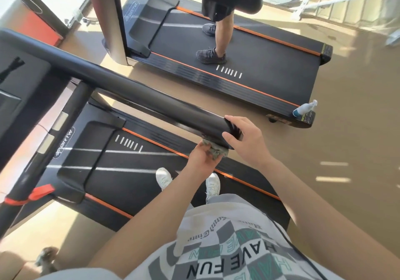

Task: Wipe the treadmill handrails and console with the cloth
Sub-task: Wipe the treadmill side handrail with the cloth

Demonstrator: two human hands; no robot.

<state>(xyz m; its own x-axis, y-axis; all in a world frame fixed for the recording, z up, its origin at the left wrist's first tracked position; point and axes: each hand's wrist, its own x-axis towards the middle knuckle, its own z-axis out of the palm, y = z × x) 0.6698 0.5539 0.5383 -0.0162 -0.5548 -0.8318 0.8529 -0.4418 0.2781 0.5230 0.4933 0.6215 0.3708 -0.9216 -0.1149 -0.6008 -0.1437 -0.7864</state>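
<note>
A thick black handrail [134, 91] runs from the console [19, 80] at the left down to its end cap near the middle of the view. My right hand [244, 141] grips that end from the right side. Under the rail's end my left hand [202, 158] presses a bunched grey-green cloth [217, 151] against the underside. The other handrail [49, 136] slopes down at the left, with a red safety clip [39, 193] on it. My white shoes [164, 178] stand on the treadmill belt [134, 180].
A second treadmill [249, 72] stands beside mine, and another person's legs [218, 39] are on its belt. A spray bottle [304, 108] lies on its rear corner. Tan floor [346, 160] lies to the right; windows and a railing line the far side.
</note>
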